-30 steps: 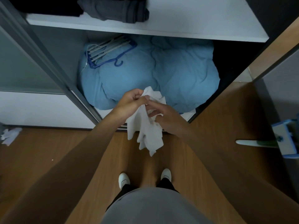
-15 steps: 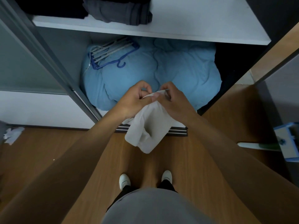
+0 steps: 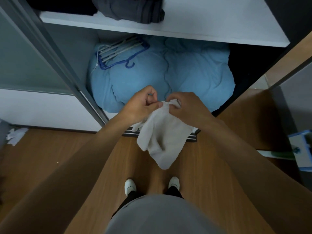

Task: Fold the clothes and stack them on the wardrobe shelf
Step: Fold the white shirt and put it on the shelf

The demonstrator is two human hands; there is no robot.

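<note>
Currently held: I see a white cloth [image 3: 162,139] gripped by both hands, in the air over the floor [image 3: 50,157], just near of the wardrobe's open lower bay.
Left hand [image 3: 141,105]: thumb and curled fingers pinch the cloth's top edge at its left end.
Right hand [image 3: 189,108]: curled over the same top edge at its right end, pinching it.
Hands: close together, a short bit of cloth edge between them.
Cloth: it hangs limp in soft folds below the hands, with its low end above the floor, far of the person's shoes [image 3: 130,186].
Shelf [image 3: 219,27]: white, far of the hands and higher. A folded grey stack [image 3: 133,10] lies on its left part, with black clothes [image 3: 64,5] further left.
Lower bay: a blue duvet [image 3: 194,78] fills it, and hangers [image 3: 118,51] lie on its far left part.
Floor: wood. A white scrap [image 3: 16,135] lies at the left by the wardrobe's base.
Right edge: a blue and white thing [image 3: 302,149], cut off; I cannot tell what it is.
</note>
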